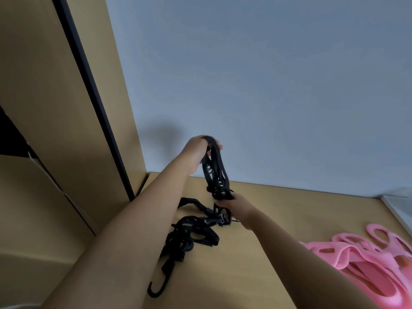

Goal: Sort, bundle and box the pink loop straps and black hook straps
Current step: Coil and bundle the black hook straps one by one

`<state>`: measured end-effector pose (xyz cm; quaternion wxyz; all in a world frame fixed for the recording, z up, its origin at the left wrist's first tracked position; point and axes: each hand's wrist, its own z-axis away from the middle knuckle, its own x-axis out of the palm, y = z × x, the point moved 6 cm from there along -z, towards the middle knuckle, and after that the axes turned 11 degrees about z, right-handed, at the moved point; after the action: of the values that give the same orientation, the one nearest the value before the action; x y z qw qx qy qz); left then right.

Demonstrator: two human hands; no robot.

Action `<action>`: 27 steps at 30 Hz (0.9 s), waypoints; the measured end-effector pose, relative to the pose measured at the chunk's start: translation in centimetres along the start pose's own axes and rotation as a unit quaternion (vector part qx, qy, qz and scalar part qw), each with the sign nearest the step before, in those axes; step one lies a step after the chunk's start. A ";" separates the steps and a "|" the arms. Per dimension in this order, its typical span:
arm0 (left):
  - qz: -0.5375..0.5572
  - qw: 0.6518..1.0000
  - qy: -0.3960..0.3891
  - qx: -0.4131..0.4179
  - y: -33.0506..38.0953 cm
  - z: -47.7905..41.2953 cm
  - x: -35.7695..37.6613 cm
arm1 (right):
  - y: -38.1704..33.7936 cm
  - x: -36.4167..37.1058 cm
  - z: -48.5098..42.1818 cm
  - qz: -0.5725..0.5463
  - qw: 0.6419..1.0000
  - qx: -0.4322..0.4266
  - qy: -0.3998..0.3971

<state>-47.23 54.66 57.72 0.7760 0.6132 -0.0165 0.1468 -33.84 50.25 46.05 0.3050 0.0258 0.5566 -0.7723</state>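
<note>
Nearest: one hook (153, 289) lies on the tabletop (256, 275), at the tail end of the loose heap of black hook straps (191, 236).

Near right: pink loop straps (367, 264) are piled on their own, well apart from the black heap. The sorting looks largely done.

Mid: the right hand (231, 206) is clamped round the lower end of a folded bundle (217, 175) of black straps, just above the heap.

Further: the left hand (196, 152) is curled round the top of the same bundle and holds it up taut.

Risks (judgement):
- Strands run from the bundle down into the heap, so a lift could drag the whole tangle along, hooks catching on loops.
- If either hand slackens, the folds could spring loose.
- A trailing hook could snag the tabletop's edge.

Surroundings:
- A wooden panel (55, 97) stands at the left, close to the left arm, and limits any swing that way.
- A white edge (396, 208) shows at the far right; I cannot tell whether it is the box.
- A plain wall (267, 85) lies behind.
</note>
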 end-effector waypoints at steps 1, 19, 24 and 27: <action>0.051 0.998 -0.028 -0.011 0.7 0.5 1.0 | -0.4 -0.4 0.2 0.015 1.000 -0.003 0.009; -0.082 0.976 -0.159 0.126 6.2 3.8 9.3 | -9.5 -9.4 4.7 0.020 0.974 -0.185 0.126; 0.072 0.986 -0.141 0.050 6.1 4.3 10.2 | -9.4 -6.8 4.4 -0.077 0.973 -0.161 0.145; 0.122 0.987 -0.103 0.023 6.3 3.8 9.1 | -9.0 -5.4 4.3 -0.074 0.978 -0.154 0.116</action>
<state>-39.53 54.16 66.50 0.7324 0.6358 -0.1676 0.1770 -32.61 50.61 57.31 0.1804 0.0267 0.7008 -0.6896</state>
